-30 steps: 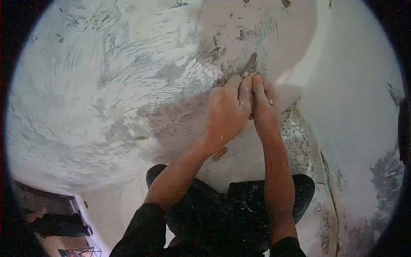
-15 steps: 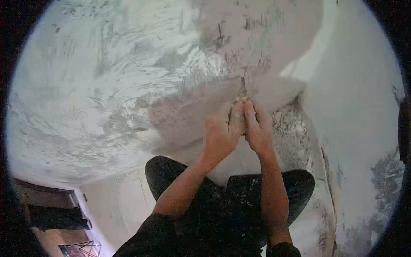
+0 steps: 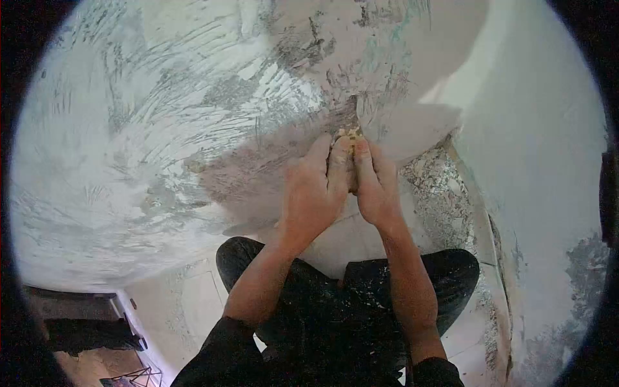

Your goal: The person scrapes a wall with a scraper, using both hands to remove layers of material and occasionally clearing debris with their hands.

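Both my hands are closed around one narrow scraper-like tool (image 3: 353, 122), held against the lower part of a patchy wall (image 3: 258, 148). My left hand (image 3: 316, 184) wraps it from the left, and my right hand (image 3: 377, 184) from the right, with the thumbs side by side on top. Pale crumbs lie at the tool's base by my thumb tips. Its dark, thin end touches the wall; most of the handle is hidden by my fingers. White scraped streaks and a greyish-pink shaded area cover the wall.
Flaky debris (image 3: 438, 187) lies on the floor in the corner at the right, beside a second pale wall (image 3: 535, 161). My bent knees (image 3: 451, 277) in dark, speckled trousers are below my hands. A doorway with dark cloth (image 3: 97, 335) shows at the lower left.
My hands and the tool have moved a little left and up along the wall. The view has shifted slightly, and both hands keep their hold.
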Demonstrator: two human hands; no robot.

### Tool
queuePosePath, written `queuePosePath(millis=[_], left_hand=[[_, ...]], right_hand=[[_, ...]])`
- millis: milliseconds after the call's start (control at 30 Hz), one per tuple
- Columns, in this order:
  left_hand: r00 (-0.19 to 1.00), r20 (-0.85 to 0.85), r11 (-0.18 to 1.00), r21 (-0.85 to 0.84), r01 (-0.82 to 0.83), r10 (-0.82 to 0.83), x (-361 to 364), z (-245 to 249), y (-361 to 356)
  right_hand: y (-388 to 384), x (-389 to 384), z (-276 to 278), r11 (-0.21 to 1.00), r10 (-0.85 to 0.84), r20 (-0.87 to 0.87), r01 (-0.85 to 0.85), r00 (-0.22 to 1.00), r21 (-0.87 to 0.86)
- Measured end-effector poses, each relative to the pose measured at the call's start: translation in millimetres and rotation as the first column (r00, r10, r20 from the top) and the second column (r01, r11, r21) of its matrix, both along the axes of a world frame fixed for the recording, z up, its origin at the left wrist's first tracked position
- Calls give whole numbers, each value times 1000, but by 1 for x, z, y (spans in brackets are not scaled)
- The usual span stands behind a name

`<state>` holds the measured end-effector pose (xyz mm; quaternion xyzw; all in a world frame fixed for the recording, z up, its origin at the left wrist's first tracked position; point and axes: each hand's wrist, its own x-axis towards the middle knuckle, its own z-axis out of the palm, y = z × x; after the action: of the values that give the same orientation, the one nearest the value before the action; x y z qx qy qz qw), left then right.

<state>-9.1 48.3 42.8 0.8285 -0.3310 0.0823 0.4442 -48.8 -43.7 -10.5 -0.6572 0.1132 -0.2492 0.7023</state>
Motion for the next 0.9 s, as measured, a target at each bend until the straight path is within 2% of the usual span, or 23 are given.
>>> queuePosePath(millis=[67, 200, 267, 367, 467, 533, 567, 633, 667, 700, 733, 767, 800, 833, 900], left_hand=[[1000, -12, 1000, 26, -3, 4, -1, 3, 0], [997, 72, 998, 62, 16, -21, 4, 16, -7], [995, 91, 998, 41, 41, -45, 5, 22, -13], [998, 21, 999, -3, 51, -51, -1, 26, -16], [990, 130, 998, 36, 53, -57, 8, 40, -29], [924, 364, 989, -32, 142, -121, 16, 60, -46], [923, 365, 989, -38, 142, -119, 14, 74, -53], [885, 451, 990, -14, 138, -117, 7, 103, -64], [930, 351, 991, -26, 129, -112, 2, 105, -58], [929, 356, 991, -39, 125, -103, -4, 97, -51], [964, 246, 986, -103, 130, -102, -7, 77, -42], [985, 132, 978, -161, 130, -109, -12, 58, -32], [995, 30, 986, -138, 94, -91, -22, 39, -18], [995, -73, 993, -103, 63, -71, -27, 27, -8], [994, -100, 999, -38, 29, -32, -27, 14, 0]], right_hand=[[4, -1, 2, 997, -31, 5, 31, 1000, 71], [0, 3, 12, 991, -67, -57, 73, 996, 114], [-8, 3, 20, 985, -2, -101, 19, 995, 173], [-10, 3, 19, 992, -64, -22, 66, 998, 104], [-19, 8, 36, 985, -139, 25, 136, 990, 102], [-35, 13, 62, 967, -209, 111, 188, 972, 174], [-44, 12, 76, 968, -208, 113, 187, 972, 169], [-58, 7, 108, 978, -97, 247, 46, 964, 205], [-56, -5, 118, 990, -107, 54, 101, 993, 102], [-51, -5, 103, 975, -194, 103, 204, 975, -89], [-39, -10, 87, 983, -181, -2, 181, 983, 14], [-29, -18, 71, 990, -140, -40, 139, 989, -34], [-17, -21, 42, 943, -256, 44, 260, 966, -209], [-12, -23, 39, 944, -258, 45, 261, 965, -199], [2, -32, 31, 997, -75, -19, 75, 997, 8]])
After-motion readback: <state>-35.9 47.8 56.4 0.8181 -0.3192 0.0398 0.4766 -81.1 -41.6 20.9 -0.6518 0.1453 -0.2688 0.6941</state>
